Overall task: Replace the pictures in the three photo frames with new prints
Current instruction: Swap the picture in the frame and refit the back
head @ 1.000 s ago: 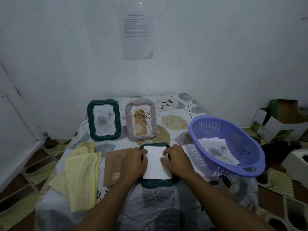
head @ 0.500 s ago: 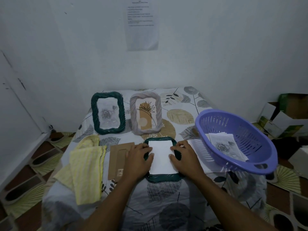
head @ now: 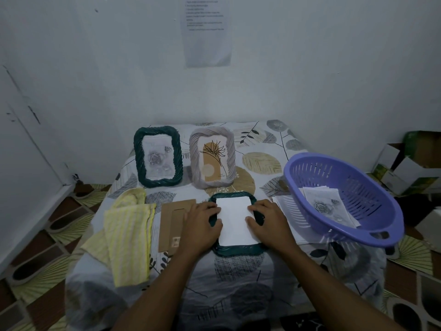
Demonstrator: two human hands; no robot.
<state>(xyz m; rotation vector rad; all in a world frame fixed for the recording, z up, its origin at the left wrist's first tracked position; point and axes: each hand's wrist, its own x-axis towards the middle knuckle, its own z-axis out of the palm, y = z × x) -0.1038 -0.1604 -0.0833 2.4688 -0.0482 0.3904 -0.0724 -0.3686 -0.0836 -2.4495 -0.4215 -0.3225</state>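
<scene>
A dark green frame (head: 238, 250) lies face down at the middle of the table with a white print (head: 235, 219) lying blank side up in its opening. My left hand (head: 200, 225) presses on the print's left edge and my right hand (head: 268, 222) presses on its right edge, fingers curved over the frame's sides. Behind it stand a second dark green frame (head: 157, 156) holding a grey rose picture and a grey frame (head: 213, 156) holding a tan flower picture. A brown backing board (head: 170, 223) lies flat just left of my left hand.
A purple basket (head: 343, 199) at the right holds several rose prints (head: 328, 206). White papers (head: 284, 206) lie under its near-left side. A yellow cloth (head: 130, 235) is draped at the table's left. Cardboard boxes (head: 410, 163) stand on the floor at the right. A wall is close behind.
My hands stay on the print and the lying frame, shifting only slightly. The camera has tilted so the table sits lower in view.
</scene>
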